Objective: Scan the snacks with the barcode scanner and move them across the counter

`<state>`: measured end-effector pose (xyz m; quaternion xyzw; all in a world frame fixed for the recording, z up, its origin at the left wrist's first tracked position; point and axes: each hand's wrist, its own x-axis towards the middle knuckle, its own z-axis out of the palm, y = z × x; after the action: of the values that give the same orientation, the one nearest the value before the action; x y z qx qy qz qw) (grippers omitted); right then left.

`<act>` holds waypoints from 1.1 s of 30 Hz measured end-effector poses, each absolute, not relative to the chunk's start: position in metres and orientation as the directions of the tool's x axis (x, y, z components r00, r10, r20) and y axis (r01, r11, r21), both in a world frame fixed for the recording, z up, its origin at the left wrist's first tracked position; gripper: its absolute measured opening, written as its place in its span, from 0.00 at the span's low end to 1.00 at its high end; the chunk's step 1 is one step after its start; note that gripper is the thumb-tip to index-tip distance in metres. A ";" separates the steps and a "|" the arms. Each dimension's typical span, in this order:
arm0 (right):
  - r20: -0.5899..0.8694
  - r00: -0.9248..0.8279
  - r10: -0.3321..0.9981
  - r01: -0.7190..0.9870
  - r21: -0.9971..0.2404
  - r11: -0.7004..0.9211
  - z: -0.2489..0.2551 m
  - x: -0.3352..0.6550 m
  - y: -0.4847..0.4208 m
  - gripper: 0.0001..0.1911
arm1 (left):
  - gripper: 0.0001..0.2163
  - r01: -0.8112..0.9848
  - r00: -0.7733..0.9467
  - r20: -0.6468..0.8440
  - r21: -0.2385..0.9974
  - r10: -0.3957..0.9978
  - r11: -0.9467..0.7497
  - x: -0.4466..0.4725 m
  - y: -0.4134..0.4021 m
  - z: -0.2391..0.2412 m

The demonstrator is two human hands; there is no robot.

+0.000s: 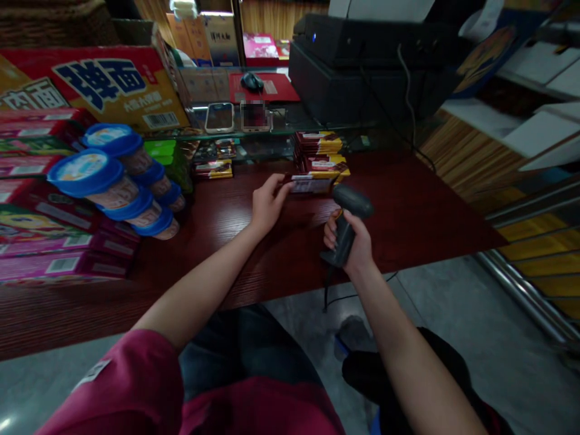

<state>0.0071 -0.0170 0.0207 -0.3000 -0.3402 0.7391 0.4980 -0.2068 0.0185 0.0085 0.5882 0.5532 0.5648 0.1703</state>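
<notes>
Glossy Wood, Matt Plastic, Rough Weave

The dark red-brown wooden counter [290,260] was smooth and glossy. The dark-grey pistol-shaped plastic scanner [345,238] looked matt; the flat yellow-and-maroon packet [312,183] (film, by its look) was smooth. The silver tubular metal rail [521,296] shone, the magenta cloth sleeve [131,380] was dull, and the brown woven basket [57,24] looked rough.

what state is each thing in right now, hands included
left hand: gripping one end of a packet
held packet: tipped up on edge, barcode side showing
right hand: wrapped around scanner handle
scanner: held, handle down
packet pile: stacked
cups: blue lids on, stacked
noodle carton: upright, top open
mouse: resting on red mat
blue light: lit
</notes>
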 end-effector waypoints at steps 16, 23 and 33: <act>-0.142 -0.773 0.619 -0.253 -0.825 -0.505 0.018 -0.130 0.006 0.20 | 0.08 -0.227 -0.535 0.008 0.962 0.845 -0.153 -0.308 -0.029 -0.001; -0.158 -0.730 0.665 -0.252 -0.843 -0.476 0.018 -0.133 0.005 0.19 | 0.07 -0.220 -0.561 -0.008 0.965 0.828 -0.140 -0.305 -0.021 -0.004; -0.194 -0.710 0.677 -0.244 -0.834 -0.495 0.020 -0.134 0.003 0.19 | 0.11 0.119 -0.554 0.175 0.984 0.814 -0.130 -0.309 -0.021 -0.010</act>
<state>-0.1345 0.0028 0.0195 -0.2592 -0.4177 0.8249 0.2792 -0.3094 -0.0209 -0.0098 0.3875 0.6019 0.6441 0.2694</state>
